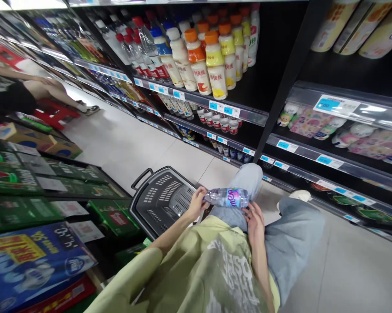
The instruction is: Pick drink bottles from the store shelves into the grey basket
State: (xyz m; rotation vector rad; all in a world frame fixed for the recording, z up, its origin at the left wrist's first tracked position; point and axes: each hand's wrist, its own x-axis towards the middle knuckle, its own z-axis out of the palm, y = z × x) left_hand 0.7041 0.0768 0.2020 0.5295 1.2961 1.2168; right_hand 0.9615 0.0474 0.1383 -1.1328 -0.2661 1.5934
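Observation:
A clear plastic bottle with a blue and pink label (234, 198) lies sideways above my lap, its cap end toward the left. My left hand (197, 201) is closed around the cap end. At the base end, my right hand (254, 216) has its fingertips against the bottle's lower right side, the fingers slightly bent. A black shopping basket (160, 198) stands on the floor to the left of my knees, just beyond my left forearm.
Shelves (248, 114) ahead hold rows of drink bottles (217, 82). On the right, more shelves carry packs and bottles. Green cartons (16, 213) and a blue box (36, 265) are stacked at the left. A seated person's legs (57, 89) show at the upper left.

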